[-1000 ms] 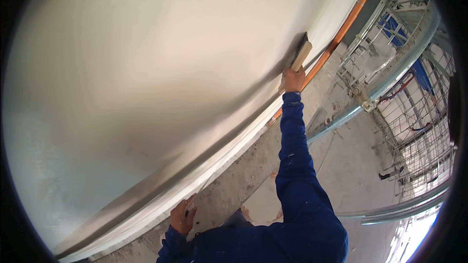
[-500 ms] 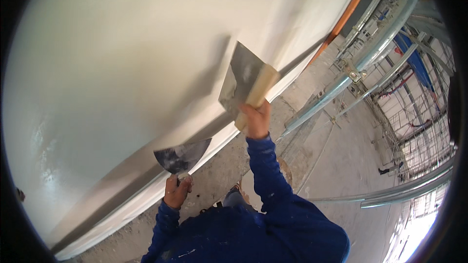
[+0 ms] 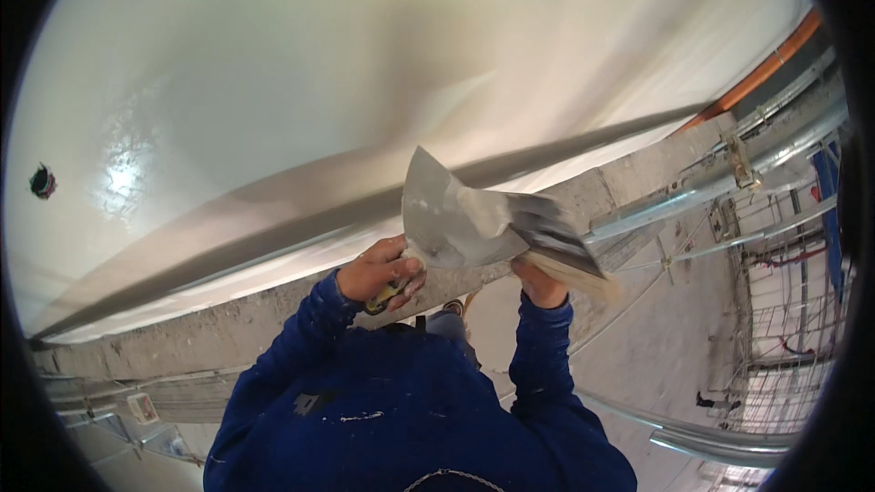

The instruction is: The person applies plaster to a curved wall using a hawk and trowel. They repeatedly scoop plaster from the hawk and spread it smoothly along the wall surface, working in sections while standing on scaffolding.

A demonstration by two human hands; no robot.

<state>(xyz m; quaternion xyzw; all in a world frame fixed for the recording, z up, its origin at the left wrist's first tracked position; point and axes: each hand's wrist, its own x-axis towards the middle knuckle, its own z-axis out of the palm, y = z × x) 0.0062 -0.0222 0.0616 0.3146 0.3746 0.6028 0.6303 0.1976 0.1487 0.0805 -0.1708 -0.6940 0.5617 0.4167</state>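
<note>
A putty knife with a flared metal blade is in my left hand, whose fingers are closed round its handle. My right hand grips a wide trowel by its pale wooden handle; motion smears this tool. The two blades meet or overlap in front of my chest, and I cannot tell exactly where they touch. Whitish paste lies where they come together. Behind the tools rises a smooth, pale wall, partly glossy, with shadows across it.
A dark round hole opens in the wall at far left. An orange pipe runs along the wall at upper right. Metal scaffold tubes and framing stand on the right. Dusty concrete floor lies below.
My right hand has come down from near the wall and turned the trowel. The putty knife has risen to meet it. My view has swung to the right.
</note>
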